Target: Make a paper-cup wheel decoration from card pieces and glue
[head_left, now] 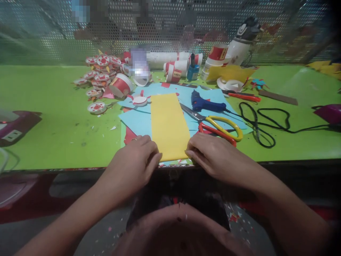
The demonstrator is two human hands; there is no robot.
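A long yellow paper sheet (pixel 167 124) lies on blue paper sheets (pixel 137 121) at the near edge of the green table (pixel 58 124). My left hand (pixel 138 156) pinches the yellow sheet's near left corner, fingers curled. At the sheet's near right corner my right hand (pixel 210 153) grips the paper, fingers pressed together. Yellow-and-red-handled scissors (pixel 215 126) lie just beyond my right hand.
A blue glue gun (pixel 206 105) with a black cord (pixel 263 122) rests right of the paper. Red-and-white paper cups (pixel 121 85) and round discs (pixel 98 76) pile at the back left. A bottle (pixel 241 41), red cutter (pixel 243 96) and mesh wall stand behind.
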